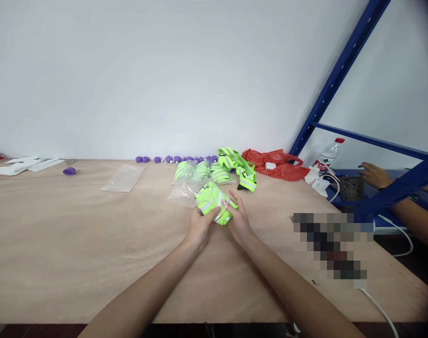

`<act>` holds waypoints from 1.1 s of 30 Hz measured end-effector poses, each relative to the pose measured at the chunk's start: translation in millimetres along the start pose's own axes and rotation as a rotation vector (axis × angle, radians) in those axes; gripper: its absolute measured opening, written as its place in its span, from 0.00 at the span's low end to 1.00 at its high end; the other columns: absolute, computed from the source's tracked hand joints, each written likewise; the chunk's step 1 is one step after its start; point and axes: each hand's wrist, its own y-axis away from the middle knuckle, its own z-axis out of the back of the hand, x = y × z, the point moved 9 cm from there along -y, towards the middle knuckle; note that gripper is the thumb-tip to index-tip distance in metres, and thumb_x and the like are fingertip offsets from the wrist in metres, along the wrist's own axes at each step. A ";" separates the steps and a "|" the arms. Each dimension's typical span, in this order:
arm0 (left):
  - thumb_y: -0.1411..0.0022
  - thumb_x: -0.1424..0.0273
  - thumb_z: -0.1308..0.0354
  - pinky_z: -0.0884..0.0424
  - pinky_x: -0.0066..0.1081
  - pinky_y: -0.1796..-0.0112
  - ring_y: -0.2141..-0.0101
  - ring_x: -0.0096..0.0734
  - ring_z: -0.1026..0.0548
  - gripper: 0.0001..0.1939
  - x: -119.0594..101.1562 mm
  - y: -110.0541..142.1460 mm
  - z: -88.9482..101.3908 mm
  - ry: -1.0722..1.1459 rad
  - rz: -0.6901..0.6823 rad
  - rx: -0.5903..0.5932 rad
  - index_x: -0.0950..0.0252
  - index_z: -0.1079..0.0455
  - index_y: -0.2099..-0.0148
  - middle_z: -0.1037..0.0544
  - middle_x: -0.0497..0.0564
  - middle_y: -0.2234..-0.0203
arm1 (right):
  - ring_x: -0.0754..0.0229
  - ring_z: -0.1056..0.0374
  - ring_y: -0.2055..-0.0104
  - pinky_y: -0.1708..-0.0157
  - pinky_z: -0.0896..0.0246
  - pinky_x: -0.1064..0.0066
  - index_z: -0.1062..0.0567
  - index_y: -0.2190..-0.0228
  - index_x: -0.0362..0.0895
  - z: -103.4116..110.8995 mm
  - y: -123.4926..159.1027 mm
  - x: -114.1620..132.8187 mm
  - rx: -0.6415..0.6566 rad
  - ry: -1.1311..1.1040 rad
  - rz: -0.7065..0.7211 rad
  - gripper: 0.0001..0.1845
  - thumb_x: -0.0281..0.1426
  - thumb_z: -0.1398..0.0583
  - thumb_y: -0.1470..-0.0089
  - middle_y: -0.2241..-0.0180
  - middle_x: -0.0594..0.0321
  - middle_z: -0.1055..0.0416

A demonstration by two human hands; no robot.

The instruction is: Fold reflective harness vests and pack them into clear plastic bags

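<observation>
A folded neon-yellow reflective strap (209,197) with silvery stripes sits in a clear plastic bag between my two hands, above the middle of the table. My left hand (199,226) grips its near left side, thumb laid on top. On the near right side, my right hand (239,219) is closed on it, with a finger raised along the edge. Just beyond are several bagged rolls of the same strap (202,171), and a loose reflective strap (247,173) with black buckles lies to their right. The undersides of both hands' grips are hidden.
Purple caps (157,159) line the wall; another purple cap (69,171) lies left. A flat clear bag (124,178) and white strips (24,164) rest on the table (76,253). A red plastic bag (280,164), bottle (330,154), blue frame (335,77) and another person's hand (376,176) are right.
</observation>
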 end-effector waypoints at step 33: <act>0.58 0.55 0.24 0.25 0.31 0.64 0.66 0.38 0.20 0.30 -9.4 -17.6 23.6 -0.003 -0.055 -0.044 0.69 0.24 0.57 0.18 0.57 0.62 | 0.63 0.32 0.72 0.73 0.38 0.72 0.22 0.69 0.42 -27.5 19.6 -14.0 0.362 0.023 -0.207 0.20 0.36 0.24 0.64 0.73 0.63 0.26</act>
